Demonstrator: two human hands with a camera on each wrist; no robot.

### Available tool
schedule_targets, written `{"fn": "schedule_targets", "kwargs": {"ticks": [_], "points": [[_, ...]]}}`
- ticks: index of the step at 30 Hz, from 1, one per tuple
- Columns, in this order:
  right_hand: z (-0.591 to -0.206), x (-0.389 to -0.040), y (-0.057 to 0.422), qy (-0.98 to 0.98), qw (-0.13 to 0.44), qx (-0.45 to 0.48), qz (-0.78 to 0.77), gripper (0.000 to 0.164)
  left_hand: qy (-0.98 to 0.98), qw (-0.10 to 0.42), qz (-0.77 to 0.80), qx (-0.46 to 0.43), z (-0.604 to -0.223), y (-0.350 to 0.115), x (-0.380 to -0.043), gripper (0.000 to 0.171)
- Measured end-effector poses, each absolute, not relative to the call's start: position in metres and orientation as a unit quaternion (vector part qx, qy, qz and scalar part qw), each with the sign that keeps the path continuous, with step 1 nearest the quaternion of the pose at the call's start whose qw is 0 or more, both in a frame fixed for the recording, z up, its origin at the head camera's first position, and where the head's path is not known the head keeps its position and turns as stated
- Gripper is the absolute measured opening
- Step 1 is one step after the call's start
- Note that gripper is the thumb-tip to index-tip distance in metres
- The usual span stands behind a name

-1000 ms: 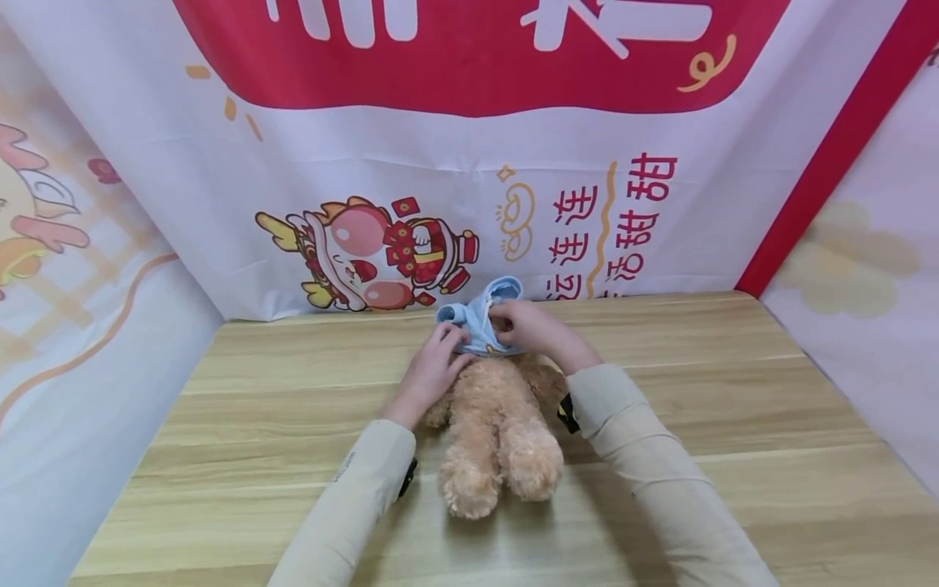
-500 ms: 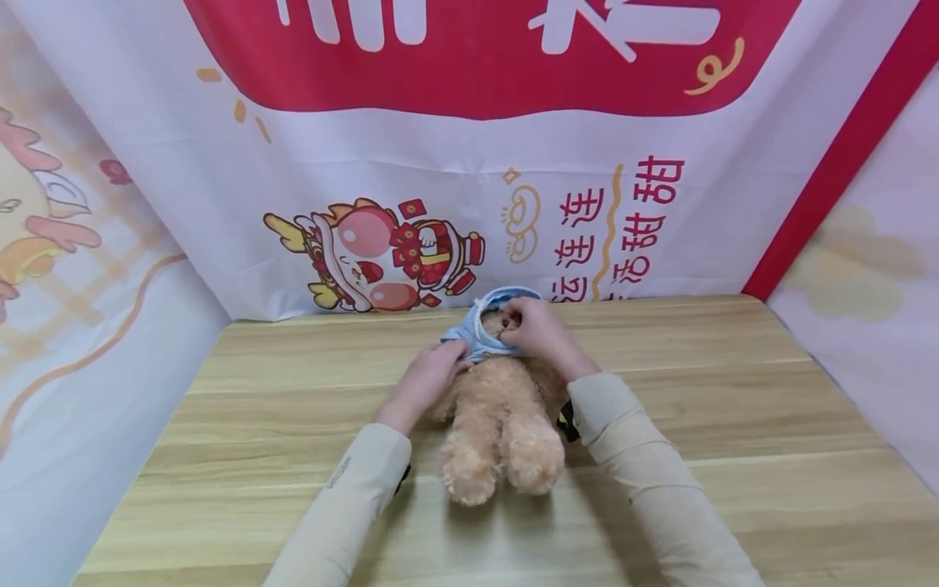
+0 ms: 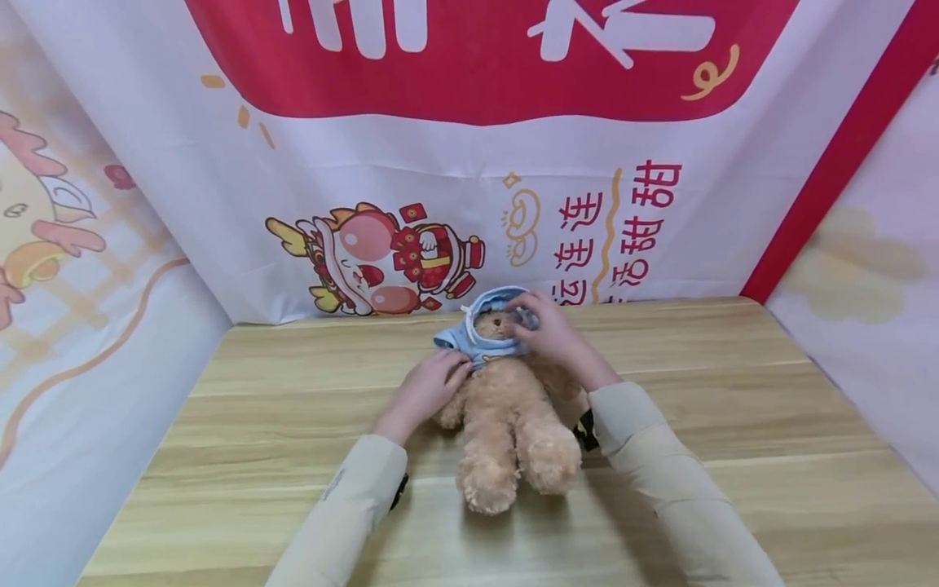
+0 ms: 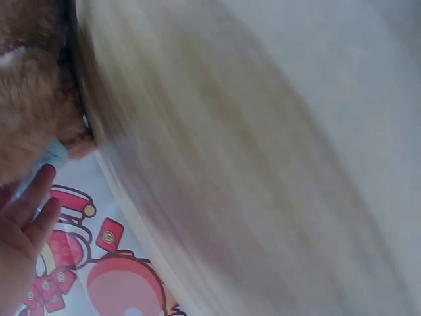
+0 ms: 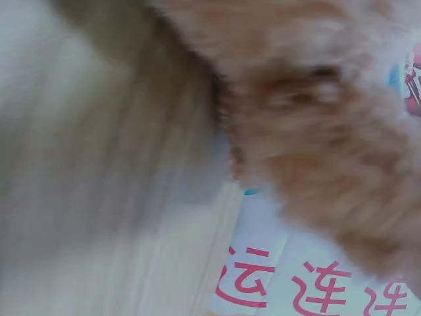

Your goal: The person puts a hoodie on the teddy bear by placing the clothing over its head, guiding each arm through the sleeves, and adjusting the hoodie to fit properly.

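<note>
A light brown plush bear point(image 3: 506, 408) lies on its back, legs toward me. Its head is inside a small light blue hoodie point(image 3: 477, 352), and part of the face shows through the hood opening. The bear's body below the hoodie is bare. My left hand point(image 3: 425, 387) pinches the hoodie's lower left edge; in the left wrist view its fingertips meet the blue cloth point(image 4: 54, 155) beside brown fur point(image 4: 29, 112). At the hood's right side, my right hand point(image 3: 561, 334) has thumb and fingers spread apart, fingertips at the rim. Blurred fur point(image 5: 322, 145) hides that hand in the right wrist view.
The bear rests on a wood-grain table point(image 3: 293, 456), near its back edge. Right behind stands a white and red printed cloth backdrop point(image 3: 411, 147), with more printed cloth point(image 3: 81, 326) along the left side.
The hood opening has been turned and widened, so more of the bear's face shows. My right thumb and fingers have spread apart at the rim. The bear's legs have shifted slightly right.
</note>
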State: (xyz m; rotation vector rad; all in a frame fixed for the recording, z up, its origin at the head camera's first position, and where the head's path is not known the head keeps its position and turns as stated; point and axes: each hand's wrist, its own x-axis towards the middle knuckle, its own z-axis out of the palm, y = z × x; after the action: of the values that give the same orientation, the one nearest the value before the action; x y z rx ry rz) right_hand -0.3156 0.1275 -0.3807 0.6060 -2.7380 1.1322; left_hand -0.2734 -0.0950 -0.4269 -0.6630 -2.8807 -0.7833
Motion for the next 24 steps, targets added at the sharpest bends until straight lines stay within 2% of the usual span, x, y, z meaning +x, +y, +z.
{"fn": "schedule_targets", "kwargs": {"ticks": [3,6,10,13,15,18,21,24], "points": [[-0.384,-0.307,0.135,-0.906,0.068,0.132,0.397,0.015,-0.947,0.064,-0.239,-0.203,-0.426,-0.093,-0.271,0.027],[-0.389,-0.301,0.142,-0.918,0.041,0.070,0.389,0.013,-0.953,0.107,-0.216,-0.185,-0.425,-0.090,-0.268,0.023],[-0.394,-0.296,0.143,-0.917,-0.003,0.078,0.391,0.022,-0.942,0.190,-0.205,-0.186,-0.420,-0.083,-0.263,0.021],[-0.396,-0.296,0.141,-0.905,-0.014,0.108,0.412,0.028,-0.928,0.231,-0.200,-0.214,-0.416,-0.076,-0.261,0.035],[-0.397,-0.296,0.140,-0.895,-0.014,0.119,0.430,0.028,-0.924,0.231,-0.199,-0.232,-0.414,-0.071,-0.260,0.049],[-0.397,-0.295,0.141,-0.890,-0.007,0.108,0.442,0.021,-0.930,0.195,-0.207,-0.234,-0.412,-0.066,-0.260,0.065],[-0.398,-0.294,0.144,-0.904,-0.010,0.093,0.418,0.014,-0.939,0.166,-0.201,-0.223,-0.411,-0.064,-0.259,0.070],[-0.399,-0.294,0.144,-0.913,-0.018,0.104,0.395,0.022,-0.945,0.162,-0.170,-0.227,-0.409,-0.065,-0.259,0.068]]}}
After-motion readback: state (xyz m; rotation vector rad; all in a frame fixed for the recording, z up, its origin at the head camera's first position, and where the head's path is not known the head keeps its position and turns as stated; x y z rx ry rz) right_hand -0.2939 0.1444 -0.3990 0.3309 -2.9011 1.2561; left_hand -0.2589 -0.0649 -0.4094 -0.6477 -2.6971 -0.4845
